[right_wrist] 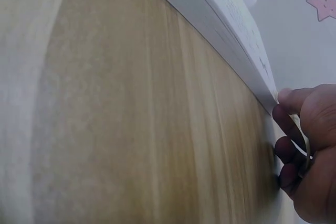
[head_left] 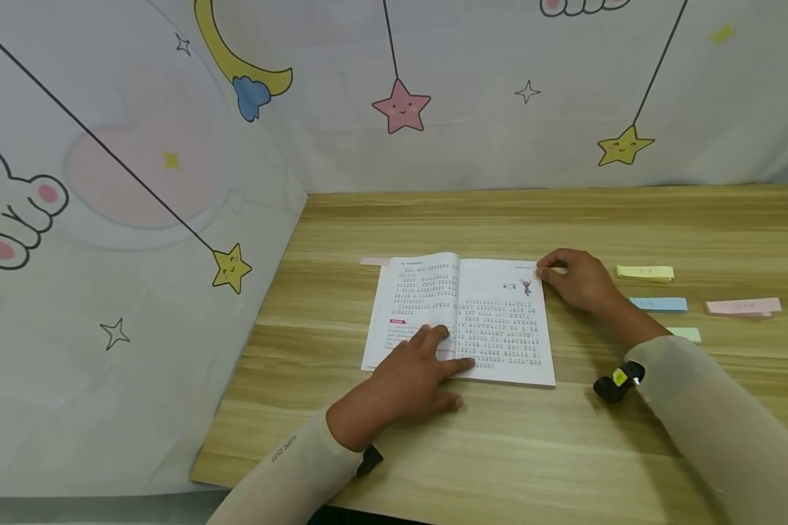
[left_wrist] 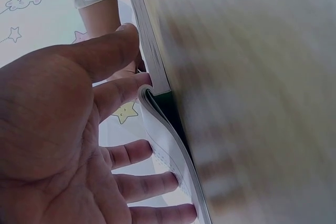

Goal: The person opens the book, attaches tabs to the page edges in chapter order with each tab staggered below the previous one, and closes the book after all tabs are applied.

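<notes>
An open book (head_left: 502, 335) with printed pages lies on the wooden table. My left hand (head_left: 407, 379) rests across its lower middle, fingers spread over both pages; in the left wrist view those fingers (left_wrist: 139, 184) touch the curved page. At the upper right corner of the right page, my right hand (head_left: 581, 281) pinches with thumb and forefinger. A thin pale strip (right_wrist: 306, 142), seemingly a sticky note, runs from that pinch toward the palm in the right wrist view. Its far end is hidden. A pink sticky tab (head_left: 375, 261) sticks out from the book's upper left edge.
Right of the book lie yellow sticky notes (head_left: 645, 273), blue ones (head_left: 659, 304), pink ones (head_left: 742, 306) and green ones (head_left: 686, 334), partly behind the right forearm. A cloth backdrop (head_left: 473, 153) with stars hangs behind the table (head_left: 328, 306) and along its left side.
</notes>
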The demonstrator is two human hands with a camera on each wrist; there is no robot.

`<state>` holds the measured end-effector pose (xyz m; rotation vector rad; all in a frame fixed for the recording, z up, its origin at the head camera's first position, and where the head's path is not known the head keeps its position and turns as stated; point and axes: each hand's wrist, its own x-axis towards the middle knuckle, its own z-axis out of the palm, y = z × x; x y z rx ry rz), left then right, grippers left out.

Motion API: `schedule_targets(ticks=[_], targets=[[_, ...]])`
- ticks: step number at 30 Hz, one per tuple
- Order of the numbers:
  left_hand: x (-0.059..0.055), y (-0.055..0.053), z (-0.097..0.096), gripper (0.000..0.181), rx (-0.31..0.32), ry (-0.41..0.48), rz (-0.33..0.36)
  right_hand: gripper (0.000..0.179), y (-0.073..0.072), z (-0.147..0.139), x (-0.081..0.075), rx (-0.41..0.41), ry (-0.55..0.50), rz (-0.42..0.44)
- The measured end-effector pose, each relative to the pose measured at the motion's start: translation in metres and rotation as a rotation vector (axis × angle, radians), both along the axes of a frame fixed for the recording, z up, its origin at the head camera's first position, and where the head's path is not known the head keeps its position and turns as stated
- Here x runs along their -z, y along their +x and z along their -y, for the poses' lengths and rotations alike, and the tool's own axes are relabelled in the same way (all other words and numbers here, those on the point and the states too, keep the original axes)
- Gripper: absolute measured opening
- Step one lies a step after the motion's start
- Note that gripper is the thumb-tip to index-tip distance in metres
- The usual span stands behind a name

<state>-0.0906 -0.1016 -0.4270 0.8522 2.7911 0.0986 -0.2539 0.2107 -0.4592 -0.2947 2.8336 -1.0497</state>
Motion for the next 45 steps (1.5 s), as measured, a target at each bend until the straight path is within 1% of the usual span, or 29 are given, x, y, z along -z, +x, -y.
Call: schedule_targets(ticks=[8, 19, 26, 28, 29, 33, 34, 36, 40, 43, 45], targets=[[0.0, 0.0, 0.0, 0.058, 0.01, -0.004, -0.011, 0.029, 0.0, 0.003, 0.0, 0.002, 0.015, 0.002], [0.001, -0.001, 0.0, 0.059, 0.004, -0.002, -0.008, 0.027, 0.0, 0.004, -0.004, -0.008, 0.02, 0.003], [0.001, -0.001, 0.0, 0.059, 0.002, 0.01, -0.01, 0.027, 0.0, 0.006, -0.003, 0.011, 0.037, 0.002], [0.001, -0.001, 0.0, 0.059, 0.002, 0.007, -0.011, 0.027, 0.001, 0.007, -0.002, 0.007, 0.047, -0.026], [0.001, -0.001, 0.0, 0.059, 0.002, 0.006, -0.011, 0.025, 0.002, 0.008, -0.001, 0.001, 0.063, -0.058], [0.0, -0.001, -0.001, 0.058, 0.008, -0.006, -0.022, 0.018, 0.007, 0.009, -0.002, -0.043, 0.16, -0.23], [0.0, -0.001, -0.001, 0.058, 0.009, -0.008, -0.024, 0.016, 0.009, 0.009, -0.003, -0.06, 0.202, -0.273], [-0.001, 0.0, -0.001, 0.057, 0.008, -0.014, -0.027, 0.016, 0.013, 0.01, -0.007, -0.1, 0.267, -0.324], [-0.002, 0.0, -0.003, 0.057, -0.003, -0.024, -0.024, 0.021, 0.023, 0.012, -0.015, -0.184, 0.381, -0.336], [-0.002, 0.0, -0.003, 0.057, -0.008, -0.03, -0.022, 0.022, 0.033, 0.011, -0.019, -0.227, 0.422, -0.316], [-0.001, 0.0, -0.004, 0.057, -0.01, -0.031, -0.02, 0.022, 0.04, 0.01, -0.02, -0.258, 0.426, -0.309]])
